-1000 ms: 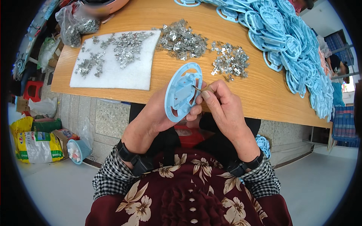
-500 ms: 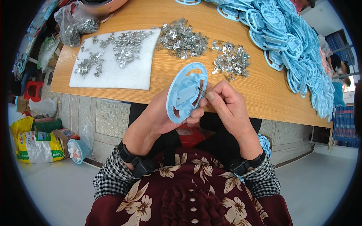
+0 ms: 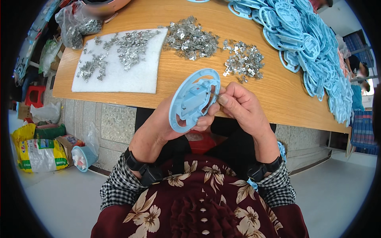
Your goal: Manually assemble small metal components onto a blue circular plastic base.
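At the far left edge of the frame you have a yellow sack (image 3: 33, 152) on the floor, with one small light-blue basket (image 3: 82, 157) just to its right. Above them, in the upper left, two clear plastic bags (image 3: 75, 27) of metal bits sit at the corner of the wooden counter (image 3: 158, 85). Next comes one white foam pad (image 3: 123, 67), lying flat on the counter and strewn with small metal clips in loose clusters too many to count.

In the middle of the frame your left hand (image 3: 166, 129) is closed on one round light-blue plastic frame (image 3: 193, 99), held tilted on edge just in front of the counter's near edge, its inner face turned toward you. Your right hand (image 3: 242, 109) meets it from the right: its fingers are pinched narrow against the frame's right rim, on a small metal clip (image 3: 216, 96) that barely shows between fingertips and plastic. Each of your wrists wears one black band.

Past the frame, on the bare counter, lie two separate heaps of metal clips: the larger heap (image 3: 190, 37) at upper centre and the smaller heap (image 3: 244, 61) to its right.

Along the upper right, a long pile of light-blue plastic frames (image 3: 313, 43) curves down the counter's far edge, overlapping too thickly to count.
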`<state>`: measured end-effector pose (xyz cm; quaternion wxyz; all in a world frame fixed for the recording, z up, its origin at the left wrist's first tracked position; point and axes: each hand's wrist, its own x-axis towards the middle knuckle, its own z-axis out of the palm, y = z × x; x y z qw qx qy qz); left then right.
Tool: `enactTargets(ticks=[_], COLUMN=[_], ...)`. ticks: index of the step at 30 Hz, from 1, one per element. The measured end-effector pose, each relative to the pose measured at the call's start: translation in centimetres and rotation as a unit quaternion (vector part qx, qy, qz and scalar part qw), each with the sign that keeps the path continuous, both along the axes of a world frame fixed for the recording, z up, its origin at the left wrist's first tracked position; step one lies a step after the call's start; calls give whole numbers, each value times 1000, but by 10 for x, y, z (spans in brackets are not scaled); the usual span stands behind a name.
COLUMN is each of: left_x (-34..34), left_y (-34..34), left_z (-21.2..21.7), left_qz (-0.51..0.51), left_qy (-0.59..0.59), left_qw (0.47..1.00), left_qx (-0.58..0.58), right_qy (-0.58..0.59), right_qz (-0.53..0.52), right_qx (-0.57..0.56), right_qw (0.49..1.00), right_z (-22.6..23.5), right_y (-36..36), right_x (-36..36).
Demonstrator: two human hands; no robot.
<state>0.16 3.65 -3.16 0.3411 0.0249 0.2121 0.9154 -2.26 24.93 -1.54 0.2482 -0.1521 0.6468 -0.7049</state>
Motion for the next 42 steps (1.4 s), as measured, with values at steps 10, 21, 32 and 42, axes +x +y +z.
enactTargets(ticks=[10, 21, 32, 42], left_x=[-2, 17, 21, 22], left_y=[1, -21, -50, -51], left_z=[-8, 26, 9, 7], left_qz=[11, 190, 160, 159], left_qy=[-19, 225, 155, 119], left_qw=[995, 878, 879, 895], left_qx=[94, -377, -421, -398], right_qy=[25, -24, 456, 521], right_qz=[-128, -31, -75, 30], right_qx=[-52, 81, 417, 534], right_qw=[990, 996, 783, 665], right_z=[12, 57, 29, 21], right_y=[-5, -16, -70, -94], right_x=[10, 7, -63, -85])
